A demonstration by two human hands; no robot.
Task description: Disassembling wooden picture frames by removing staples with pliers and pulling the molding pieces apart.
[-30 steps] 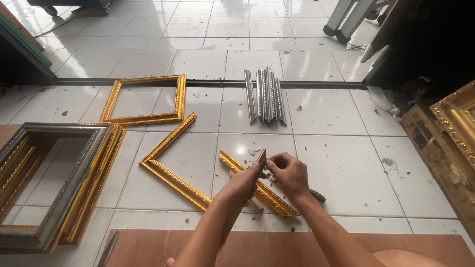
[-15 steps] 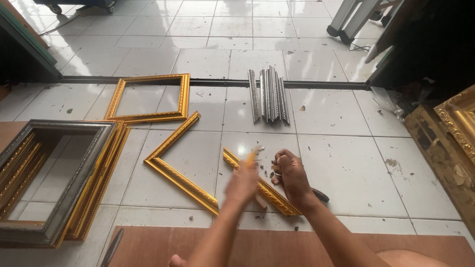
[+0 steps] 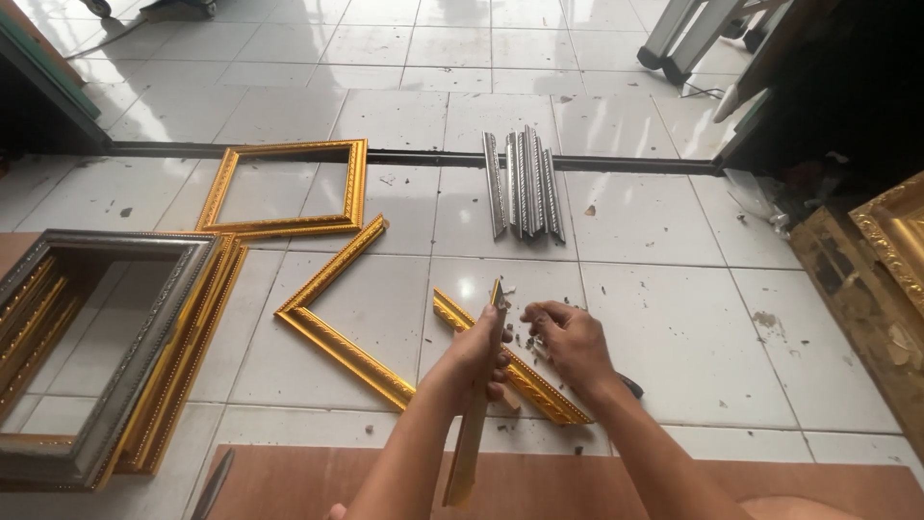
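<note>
You hold a gold moulding strip upright at six o'clock, your left hand wrapped tightly around it. Your right hand pinches near its tip. At nine o'clock an L-shaped corner lies joined; another strip lies loose beneath, so the frame looks half assembled.

We see no pkgs, labels, signs or screens anywhere in view, not by the fingers, nor further out across the floor.
</note>
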